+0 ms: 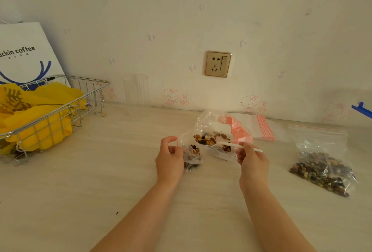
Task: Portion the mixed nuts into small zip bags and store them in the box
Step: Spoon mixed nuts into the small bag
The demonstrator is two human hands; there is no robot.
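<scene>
My left hand (170,158) pinches the mouth of a small clear zip bag (192,156) that holds a few nuts at its bottom. My right hand (251,158) grips the handle of a white plastic spoon (231,144). The spoon's bowl carries a heap of mixed nuts and sits just above the small bag's opening. Behind it lies the large open nut bag (217,129), nearly empty, with pink print on one side. A filled zip bag of nuts (322,163) lies flat on the table to the right. A stack of empty zip bags (259,126) rests by the wall.
A wire basket (60,108) with yellow bags stands at the left, a white coffee paper bag (24,54) behind it. A clear glass (136,90) stands against the wall. A blue object (362,109) pokes in at the right edge. A wall socket (218,63) is above the table.
</scene>
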